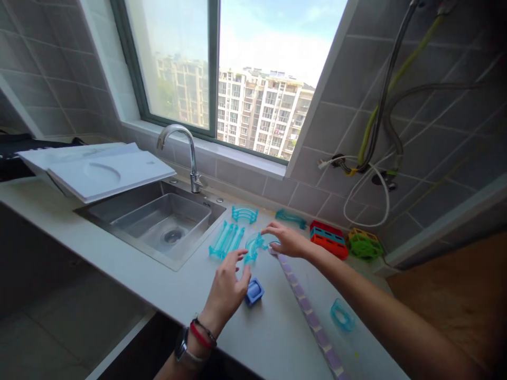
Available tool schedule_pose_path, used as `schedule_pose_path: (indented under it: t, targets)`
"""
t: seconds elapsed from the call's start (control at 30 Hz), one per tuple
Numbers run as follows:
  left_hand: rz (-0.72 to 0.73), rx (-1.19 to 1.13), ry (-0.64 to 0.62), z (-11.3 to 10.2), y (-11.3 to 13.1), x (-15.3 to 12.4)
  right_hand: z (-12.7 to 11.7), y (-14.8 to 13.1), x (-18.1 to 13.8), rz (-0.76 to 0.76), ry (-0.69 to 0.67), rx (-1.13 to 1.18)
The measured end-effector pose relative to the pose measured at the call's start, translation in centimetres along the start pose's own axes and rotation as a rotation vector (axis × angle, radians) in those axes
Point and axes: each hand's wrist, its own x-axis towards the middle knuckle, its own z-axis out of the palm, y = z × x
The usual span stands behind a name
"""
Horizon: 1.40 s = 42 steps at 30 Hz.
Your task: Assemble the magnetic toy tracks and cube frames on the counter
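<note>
My left hand [228, 285] is open over the counter, thumb and fingers apart, at the near side of a curved translucent teal plastic piece [253, 249]. Opposite it, my right hand [288, 240] reaches in from the right with its fingers spread, the tips close to the same piece; I cannot tell whether they touch it. Several straight teal pieces [227, 240] lie side by side to the left, with more curved teal pieces [244, 214] behind them. A small blue plastic block [254, 292] sits beside my left thumb. Below my right hand runs a lavender patterned strip [304, 306].
A steel sink [186, 261] with a faucet [193, 158] is at the left, partly covered by white panels [111, 171]. Red and blue plastic pieces [328, 240] and green and yellow ones [364, 245] stand by the wall. A teal ring-shaped piece [341, 315] lies at right.
</note>
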Motion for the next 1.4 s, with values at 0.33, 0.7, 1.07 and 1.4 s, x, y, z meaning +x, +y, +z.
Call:
schedule_pose_path:
  t: [0.33, 0.7, 1.07, 1.4]
  targets:
    - [0.115, 0.539, -0.127, 7.3, -2.4, 8.8, -2.1, 4.9, -4.4, 0.262, 0.21, 0.078]
    - [0.328, 0.409, -0.558, 11.3, -4.3, 15.3, -3.4, 5.7, -10.0, 0.382, 0.366, 0.11]
    - [0.233, 0.003, -0.171, 10.8, -3.9, 12.3, -4.6, 6.3, -9.0, 0.369, 0.378, 0.11]
    - [-0.049, -0.016, -0.106, 11.1, -8.4, 10.1, -0.6, 7.3, -1.8, 0.199, 0.197, 0.177]
